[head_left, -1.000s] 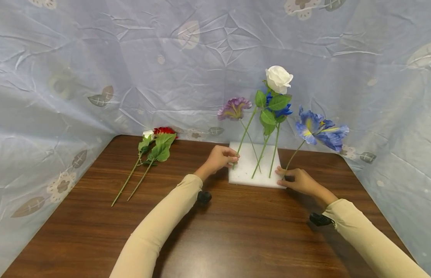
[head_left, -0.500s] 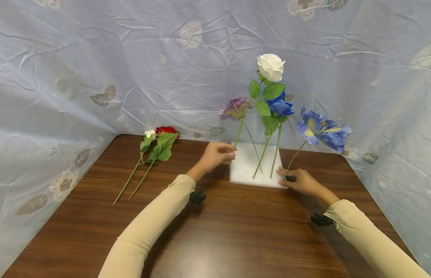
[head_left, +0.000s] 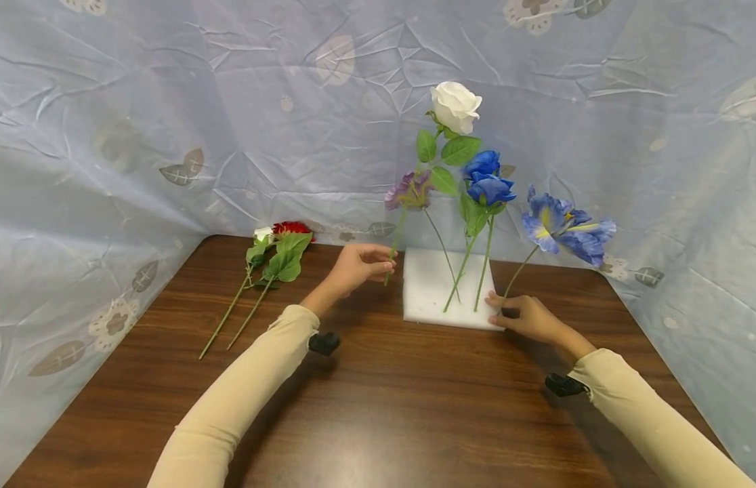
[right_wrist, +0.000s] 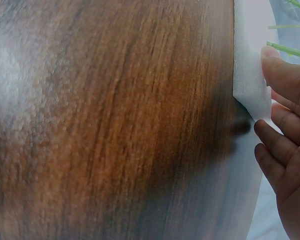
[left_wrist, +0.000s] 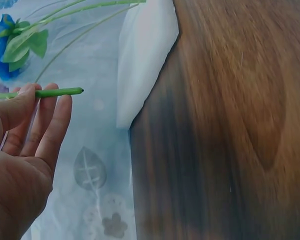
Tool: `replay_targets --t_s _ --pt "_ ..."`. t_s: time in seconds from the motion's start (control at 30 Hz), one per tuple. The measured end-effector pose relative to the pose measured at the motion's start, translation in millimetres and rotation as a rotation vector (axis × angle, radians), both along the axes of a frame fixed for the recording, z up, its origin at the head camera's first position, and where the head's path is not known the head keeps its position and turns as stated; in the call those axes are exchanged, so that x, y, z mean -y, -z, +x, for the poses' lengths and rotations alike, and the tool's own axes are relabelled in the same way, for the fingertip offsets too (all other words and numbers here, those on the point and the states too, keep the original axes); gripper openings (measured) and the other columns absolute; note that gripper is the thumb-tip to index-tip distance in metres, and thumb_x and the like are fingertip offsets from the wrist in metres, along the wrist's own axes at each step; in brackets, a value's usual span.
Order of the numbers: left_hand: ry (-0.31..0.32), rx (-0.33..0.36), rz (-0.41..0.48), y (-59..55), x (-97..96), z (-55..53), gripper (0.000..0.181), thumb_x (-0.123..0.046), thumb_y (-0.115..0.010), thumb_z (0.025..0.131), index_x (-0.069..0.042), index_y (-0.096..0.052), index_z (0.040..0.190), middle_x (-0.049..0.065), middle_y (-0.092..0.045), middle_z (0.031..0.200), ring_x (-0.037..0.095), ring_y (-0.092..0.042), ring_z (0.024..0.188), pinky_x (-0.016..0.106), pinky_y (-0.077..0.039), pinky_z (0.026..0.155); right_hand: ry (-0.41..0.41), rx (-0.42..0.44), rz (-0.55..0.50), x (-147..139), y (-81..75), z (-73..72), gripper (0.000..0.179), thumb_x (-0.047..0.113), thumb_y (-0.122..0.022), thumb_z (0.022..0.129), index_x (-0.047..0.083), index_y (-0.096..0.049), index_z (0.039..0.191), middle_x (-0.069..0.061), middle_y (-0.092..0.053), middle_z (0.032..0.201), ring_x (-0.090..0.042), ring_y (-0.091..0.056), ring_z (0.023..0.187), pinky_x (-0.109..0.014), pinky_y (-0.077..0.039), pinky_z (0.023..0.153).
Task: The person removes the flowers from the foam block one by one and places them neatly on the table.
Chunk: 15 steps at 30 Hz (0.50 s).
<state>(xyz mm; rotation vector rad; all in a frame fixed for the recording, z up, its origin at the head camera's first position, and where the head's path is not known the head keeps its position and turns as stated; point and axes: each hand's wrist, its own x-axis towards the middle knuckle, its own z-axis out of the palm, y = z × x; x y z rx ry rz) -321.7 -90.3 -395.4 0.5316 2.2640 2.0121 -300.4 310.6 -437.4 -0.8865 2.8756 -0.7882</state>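
Observation:
My left hand pinches the stem of a white rose between thumb and fingers, left of a white foam block. The lower stem end points free of the foam in the left wrist view. My right hand grips the block's right front corner, thumb and fingers on its edge. Standing in the foam are blue roses and a purple flower, partly behind the white rose's stem and leaves. A blue iris leans right; its stem base is hidden behind my right hand.
On the left of the brown wooden table lie a red flower and a small white rose, stems toward the front. A patterned cloth hangs behind the table and along its sides.
My left hand has drawn the white rose up and left, its stem coming away from the foam and uncovering the blue roses. My right hand stays at the block's corner.

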Motion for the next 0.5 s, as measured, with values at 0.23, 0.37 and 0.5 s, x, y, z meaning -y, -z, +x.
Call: replay_targets --t_s 0.23,0.37,0.5 --pt "0.000 0.013 0.013 -2.4 21.0 3.2 0.030 0.002 -0.070 0.093 0.008 -0.068 0.123 0.025 -0.073 0.115 0.040 -0.073 0.104 0.053 -0.061 0.087 0.000 0.016 -0.001 0.5 -2.0 1.2 0.049 0.022 -0.076 0.093 0.000 -0.063 0.135 -0.022 -0.056 0.142 -0.044 -0.058 0.126 -0.057 -0.053 0.097" --pt "-0.004 0.017 0.025 -2.6 34.0 7.0 0.030 0.001 -0.069 0.095 0.010 -0.067 0.123 0.029 -0.072 0.116 0.042 -0.072 0.106 0.055 -0.061 0.087 0.000 0.017 0.001 0.8 -2.7 1.8 0.048 0.023 -0.076 0.094 0.000 -0.063 0.134 -0.022 -0.057 0.141 -0.043 -0.058 0.127 -0.057 -0.053 0.097" --pt "-0.024 0.027 0.024 -1.5 49.0 10.4 0.029 0.001 -0.068 0.095 0.012 -0.067 0.122 0.031 -0.070 0.117 0.031 -0.076 0.098 0.055 -0.061 0.087 0.000 0.020 0.004 0.9 -3.7 2.6 0.048 0.024 -0.075 0.094 0.000 -0.064 0.134 -0.022 -0.057 0.141 -0.044 -0.058 0.127 -0.058 -0.051 0.099"
